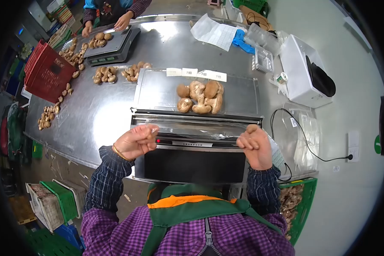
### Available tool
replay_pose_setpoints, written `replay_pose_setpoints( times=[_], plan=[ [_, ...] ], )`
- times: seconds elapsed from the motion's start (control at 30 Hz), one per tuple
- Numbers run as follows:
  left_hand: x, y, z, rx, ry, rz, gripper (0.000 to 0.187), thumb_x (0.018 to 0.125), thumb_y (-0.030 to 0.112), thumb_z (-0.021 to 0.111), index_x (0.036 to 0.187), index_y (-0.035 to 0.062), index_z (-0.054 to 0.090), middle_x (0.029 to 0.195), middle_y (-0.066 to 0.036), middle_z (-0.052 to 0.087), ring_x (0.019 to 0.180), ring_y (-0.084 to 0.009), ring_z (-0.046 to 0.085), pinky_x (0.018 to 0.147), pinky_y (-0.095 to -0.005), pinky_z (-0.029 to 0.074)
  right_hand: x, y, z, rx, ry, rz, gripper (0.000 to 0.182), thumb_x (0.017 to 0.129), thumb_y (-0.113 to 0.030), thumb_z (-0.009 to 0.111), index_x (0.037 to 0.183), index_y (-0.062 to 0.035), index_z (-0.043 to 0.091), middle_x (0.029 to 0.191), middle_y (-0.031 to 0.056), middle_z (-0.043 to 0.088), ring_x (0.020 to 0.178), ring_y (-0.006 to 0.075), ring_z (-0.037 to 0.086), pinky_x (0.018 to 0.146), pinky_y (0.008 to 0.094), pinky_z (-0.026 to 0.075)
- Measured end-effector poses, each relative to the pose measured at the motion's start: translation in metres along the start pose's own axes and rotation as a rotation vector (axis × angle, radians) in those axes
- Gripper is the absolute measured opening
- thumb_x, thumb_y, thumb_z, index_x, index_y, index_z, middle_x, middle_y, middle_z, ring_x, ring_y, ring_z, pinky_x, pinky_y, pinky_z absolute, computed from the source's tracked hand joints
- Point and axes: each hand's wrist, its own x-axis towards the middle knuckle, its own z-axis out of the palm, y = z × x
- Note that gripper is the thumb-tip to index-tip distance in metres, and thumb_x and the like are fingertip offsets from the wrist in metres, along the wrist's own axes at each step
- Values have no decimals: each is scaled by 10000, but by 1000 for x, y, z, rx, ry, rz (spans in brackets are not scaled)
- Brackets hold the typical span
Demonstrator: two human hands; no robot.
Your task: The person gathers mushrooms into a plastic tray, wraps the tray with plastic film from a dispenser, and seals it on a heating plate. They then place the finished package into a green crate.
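Note:
Clear cling film (192,129) stretches across the front of a film wrapping machine (194,158), between my two hands. At the machine's left side, my left hand (135,141) is closed in a pinch on the film's edge. My right hand (256,147) has its fingers curled at the other end, where the film bunches up. Just beyond the film, a group of shiitake mushrooms (200,97) lies on the machine's flat metal top, some caps up and one showing its stem. White labels (196,73) lie in a row behind the mushrooms.
Across the metal table (166,47), a co-worker's hands (123,21) are at a scale (115,49) bearing mushrooms. A red crate (49,72) and mushroom piles (104,74) stand left. On the right are a white foam box (305,70), clear trays (263,59) and a black cable (301,128).

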Motion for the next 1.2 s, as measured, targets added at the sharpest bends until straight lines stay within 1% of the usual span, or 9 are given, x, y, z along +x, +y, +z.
replay_pose_setpoints(
  times=[0.17,0.23,0.3,0.37,0.43,0.63,0.77,1.0,1.2],
  plan=[
    [45,69,39,-171,-386,311,163,962,153,431,975,79,576,679,57,426,521,-4,359,589,-199,389,62,-46,47,92,-361,-391,204,883,-61,434,1019,2,572,565,0,466,654,153,504,715,336,426],
    [92,96,36,-16,-350,503,171,961,182,443,1020,94,577,761,39,541,576,-44,483,622,-242,446,104,-50,68,-220,-6,-556,265,908,-110,450,1111,8,574,828,117,641,911,235,595,894,369,425],
    [154,90,39,447,356,760,234,956,214,456,918,40,607,760,-42,604,656,-170,574,628,-337,448,163,-39,37,-762,-20,-655,335,924,-151,455,1197,26,536,1096,180,619,1069,256,569,974,352,390],
    [202,64,-41,1441,521,776,280,935,244,483,898,1,619,861,-144,654,789,-259,623,694,-360,462,206,-3,-21,-1245,67,-468,413,911,-227,503,1237,26,502,1110,168,620,1044,234,582,936,337,418],
    [197,49,-28,1772,496,560,319,911,276,507,913,-21,624,795,-181,631,747,-278,608,702,-337,463,192,12,-24,-1458,78,-129,477,877,-285,560,1240,18,496,1085,163,629,1042,242,584,915,342,432],
    [140,28,-17,680,323,76,464,963,414,413,1002,-15,585,775,-17,580,655,-79,525,569,-219,436,139,15,-21,-1079,-104,5,585,871,-336,583,1293,22,393,1164,166,550,1055,215,551,895,322,439],
    [87,12,12,462,270,-102,427,988,359,357,1009,-6,579,927,-59,618,790,-108,582,663,-256,489,89,-8,3,-860,-74,548,389,915,-262,549,1165,33,504,1042,79,595,951,119,561,820,253,465],
    [22,-78,-10,340,276,-360,434,977,377,377,1040,-2,581,987,-88,624,879,-149,599,810,-285,507,-11,39,-27,-717,-128,758,369,958,-260,452,1210,11,452,910,30,568,748,80,559,629,243,524],
    [10,-123,-37,194,264,-418,453,959,399,423,1026,-18,585,930,-97,642,786,-154,632,674,-287,545,-43,71,-53,-938,30,765,299,950,-279,455,1013,-1,544,732,45,580,602,90,571,551,237,515]
  ],
)
